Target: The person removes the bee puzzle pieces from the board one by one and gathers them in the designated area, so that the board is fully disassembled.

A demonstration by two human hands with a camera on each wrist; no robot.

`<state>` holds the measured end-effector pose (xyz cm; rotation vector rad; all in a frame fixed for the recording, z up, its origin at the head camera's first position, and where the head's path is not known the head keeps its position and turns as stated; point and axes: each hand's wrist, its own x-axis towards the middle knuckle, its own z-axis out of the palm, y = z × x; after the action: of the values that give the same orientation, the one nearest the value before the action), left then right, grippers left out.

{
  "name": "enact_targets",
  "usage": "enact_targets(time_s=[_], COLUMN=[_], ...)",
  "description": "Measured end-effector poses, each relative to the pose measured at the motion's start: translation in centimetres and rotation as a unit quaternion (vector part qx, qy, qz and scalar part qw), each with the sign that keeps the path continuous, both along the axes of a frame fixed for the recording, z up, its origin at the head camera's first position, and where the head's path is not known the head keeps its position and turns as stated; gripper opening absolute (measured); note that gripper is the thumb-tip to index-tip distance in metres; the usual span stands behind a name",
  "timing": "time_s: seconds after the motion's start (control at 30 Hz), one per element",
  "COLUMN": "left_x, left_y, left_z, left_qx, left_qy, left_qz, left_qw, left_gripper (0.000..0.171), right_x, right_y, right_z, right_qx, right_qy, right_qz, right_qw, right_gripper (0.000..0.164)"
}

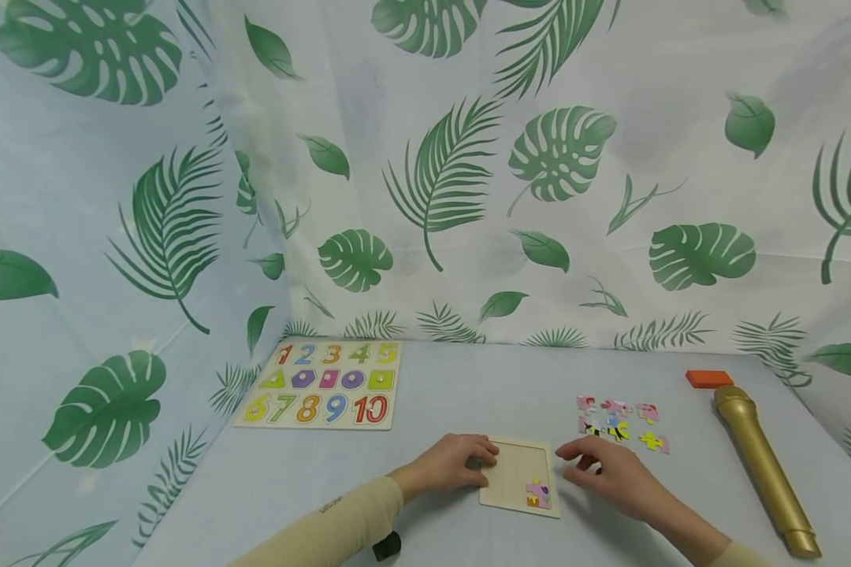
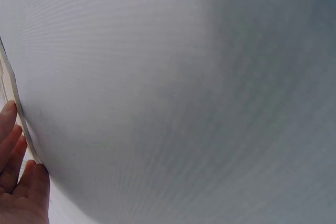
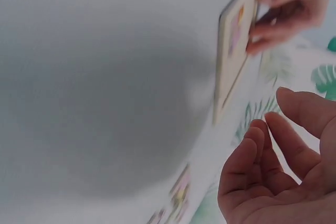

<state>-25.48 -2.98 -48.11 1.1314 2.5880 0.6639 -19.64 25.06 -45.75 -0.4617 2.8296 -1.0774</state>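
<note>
A square wooden puzzle frame [image 1: 514, 455] lies on the table before me, with a joined patch of pink and yellow puzzle pieces [image 1: 538, 494] in its lower right corner. My left hand [image 1: 455, 463] grips the frame's left edge, thumb near the lower side and fingers over the rim. In the left wrist view only a strip of the frame [image 2: 11, 85] shows beside the fingers. Just off the frame's right side hovers my right hand [image 1: 606, 475], its fingers loosely bent and nothing between them. Beyond it lie several loose jigsaw pieces [image 1: 617, 407], pink, yellow and blue.
A number and shape board [image 1: 319, 386] lies at the back left. On the right are a gold microphone [image 1: 762, 465] and an orange block [image 1: 709, 379]. A small black object [image 1: 387, 546] sits by the left sleeve. Leaf-printed cloth [image 1: 468, 197] hangs behind the table.
</note>
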Motion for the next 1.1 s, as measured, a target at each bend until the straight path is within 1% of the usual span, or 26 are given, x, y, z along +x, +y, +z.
enact_targets(time_s=[0.17,0.33,0.47,0.67,0.87,1.1], left_x=[-0.1,-0.1,0.0,0.0,-0.1,-0.2], left_y=[0.0,0.0,0.1,0.0,0.0,0.0], left_z=[-0.1,-0.1,-0.1,-0.1,-0.1,-0.2], left_qx=[-0.001,-0.001,0.0,0.0,0.001,0.004], left_qy=[0.005,0.002,0.006,0.002,0.003,0.005], left_qz=[-0.006,-0.005,-0.005,-0.003,-0.008,-0.007], left_qw=[1.0,1.0,1.0,1.0,1.0,1.0], left_gripper=[0.03,0.031,0.031,0.031,0.032,0.031], right_x=[0.3,0.6,0.7,0.8,0.8,0.6], right_y=[-1.3,-2.0,-2.2,-2.4,-2.9,-3.1], right_z=[-0.6,-1.7,-2.1,-2.1,-2.1,-2.3], right_qx=[-0.017,-0.018,-0.017,-0.026,-0.014,-0.01], right_qy=[-0.005,-0.025,-0.043,-0.044,-0.043,-0.037], right_qz=[0.039,0.058,0.065,0.089,0.09,0.093], right_qw=[0.999,0.998,0.997,0.995,0.995,0.995], right_gripper=[0.03,0.034,0.032,0.028,0.023,0.023])
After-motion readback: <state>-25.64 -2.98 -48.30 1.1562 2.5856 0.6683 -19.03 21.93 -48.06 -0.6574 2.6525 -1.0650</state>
